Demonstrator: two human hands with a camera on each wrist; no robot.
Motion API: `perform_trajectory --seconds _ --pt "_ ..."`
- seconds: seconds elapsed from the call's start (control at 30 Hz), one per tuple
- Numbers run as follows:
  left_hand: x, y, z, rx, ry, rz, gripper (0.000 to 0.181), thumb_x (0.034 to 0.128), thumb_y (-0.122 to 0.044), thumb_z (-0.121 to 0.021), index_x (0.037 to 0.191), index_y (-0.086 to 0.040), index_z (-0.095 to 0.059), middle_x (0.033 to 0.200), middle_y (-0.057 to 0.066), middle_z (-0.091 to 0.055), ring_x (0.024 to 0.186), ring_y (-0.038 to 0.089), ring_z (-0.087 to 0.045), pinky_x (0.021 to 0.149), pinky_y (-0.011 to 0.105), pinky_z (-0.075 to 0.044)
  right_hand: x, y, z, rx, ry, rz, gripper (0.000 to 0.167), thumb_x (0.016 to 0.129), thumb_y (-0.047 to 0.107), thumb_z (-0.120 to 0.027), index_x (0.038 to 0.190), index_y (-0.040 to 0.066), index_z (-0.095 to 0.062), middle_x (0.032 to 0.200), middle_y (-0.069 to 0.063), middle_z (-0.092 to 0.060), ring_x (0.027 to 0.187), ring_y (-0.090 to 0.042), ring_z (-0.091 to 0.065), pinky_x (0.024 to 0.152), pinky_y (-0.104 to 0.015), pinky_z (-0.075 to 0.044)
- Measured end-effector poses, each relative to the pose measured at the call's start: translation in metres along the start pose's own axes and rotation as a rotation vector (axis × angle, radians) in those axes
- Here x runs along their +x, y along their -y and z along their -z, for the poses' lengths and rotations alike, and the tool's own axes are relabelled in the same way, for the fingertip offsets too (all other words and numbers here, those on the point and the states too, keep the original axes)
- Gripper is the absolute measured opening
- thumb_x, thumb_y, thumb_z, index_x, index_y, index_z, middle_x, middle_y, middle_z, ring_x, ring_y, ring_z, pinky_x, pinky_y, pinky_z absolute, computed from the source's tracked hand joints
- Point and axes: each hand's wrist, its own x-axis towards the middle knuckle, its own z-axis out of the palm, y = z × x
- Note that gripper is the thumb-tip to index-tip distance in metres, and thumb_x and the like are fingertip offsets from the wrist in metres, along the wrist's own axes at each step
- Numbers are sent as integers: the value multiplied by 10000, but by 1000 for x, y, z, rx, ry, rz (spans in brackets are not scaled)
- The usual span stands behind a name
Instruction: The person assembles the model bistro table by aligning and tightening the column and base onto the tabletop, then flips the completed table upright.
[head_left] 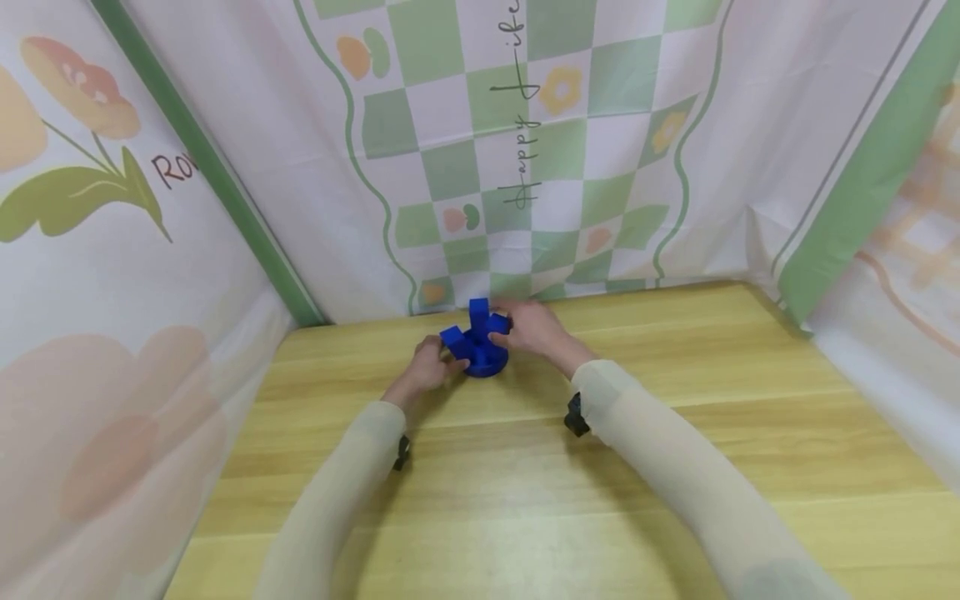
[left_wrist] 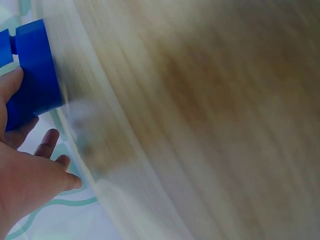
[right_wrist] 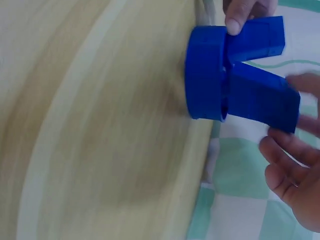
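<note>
A blue plastic piece (head_left: 486,362) with a low round base and several block-like prongs stands upright on the wooden table near its far edge. From the left, my left hand (head_left: 427,368) pinches it, the thumb against its side near the base. My right hand (head_left: 537,327) comes in from the other side. In the right wrist view, that hand's thumb and fingers (right_wrist: 282,150) lie on either side of the outer end of a prong (right_wrist: 265,95). The left wrist view shows only part of the blue piece (left_wrist: 40,70), with my left thumb on it.
Behind the table (head_left: 480,500) hangs a green-and-white checked curtain (head_left: 555,158), close to the blue piece. Patterned cloth (head_left: 127,375) also hangs along the left side and the right. A dark wrist camera (head_left: 576,415) sits under the right sleeve.
</note>
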Motion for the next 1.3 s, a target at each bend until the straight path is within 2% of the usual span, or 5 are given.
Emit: perform_trajectory --seconds 0.3,0.53,0.73,1.0,1.3 --pt "-1 1 -1 9 -10 10 422 905 -289 -750 1260 -88 -642 1342 161 -614 1356 360 -492 1202 495 -320 -5 -3 5 -1 -2 -24 471 848 457 -764 1109 72 -689 969 -73 -729 847 -246 -657 770 -398 -539" --pt "-3 0 0 14 -8 34 495 905 -309 -748 1320 -80 -605 1351 176 -581 1360 381 -466 1203 507 -310 -6 -1 6 14 13 42 490 826 321 -745 1251 97 -651 1069 -89 -722 958 -248 -672 842 -420 -552" --pt "-3 -1 1 32 0 8 477 909 -333 -740 1313 -109 -619 1363 145 -608 1366 388 -458 1196 529 -309 -6 2 3 -136 -33 138 446 913 468 -684 1217 142 -667 1088 -75 -716 914 -244 -678 778 -409 -572" --pt "-2 0 1 49 -19 22 509 901 -338 -748 1321 -85 -611 1341 184 -590 1327 414 -463 1183 537 -314 -8 -1 4 -138 -16 214 486 873 358 -735 1275 91 -679 1352 -148 -641 1190 -340 -629 1013 -476 -514" --pt "-1 1 1 75 -21 50 571 906 -339 -741 1367 -49 -571 1356 226 -558 1321 433 -454 1182 542 -308 -6 3 1 -105 -24 230 457 856 376 -777 1181 70 -679 1197 -105 -698 999 -246 -683 891 -394 -565"
